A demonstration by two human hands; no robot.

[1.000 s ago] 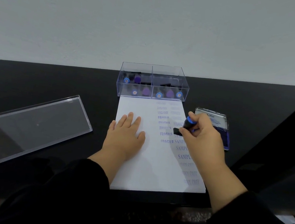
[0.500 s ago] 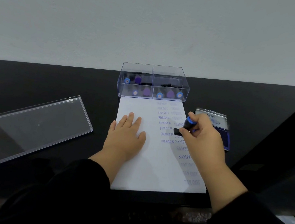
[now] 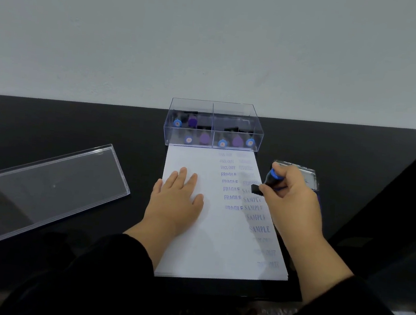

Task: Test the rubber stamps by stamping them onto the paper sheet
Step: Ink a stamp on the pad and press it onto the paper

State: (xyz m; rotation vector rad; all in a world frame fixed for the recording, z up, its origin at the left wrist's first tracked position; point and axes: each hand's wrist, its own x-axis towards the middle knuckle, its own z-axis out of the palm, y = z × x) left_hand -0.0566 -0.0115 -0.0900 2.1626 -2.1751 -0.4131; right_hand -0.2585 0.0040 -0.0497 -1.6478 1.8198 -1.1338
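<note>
On the paper sheet (image 3: 207, 236), left hand (image 3: 175, 200) lies flat; right hand (image 3: 290, 204) grips the stamp (image 3: 268, 181).

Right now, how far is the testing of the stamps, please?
Done: the white paper sheet already carries two columns of blue prints, among them FRAGILE and SAMPLE. In hand: the right hand grips a blue-capped black rubber stamp at the sheet's right edge, while the left hand lies flat on the paper. Left: several stamps lie in the clear plastic two-compartment box; which are untested cannot be told.
</note>
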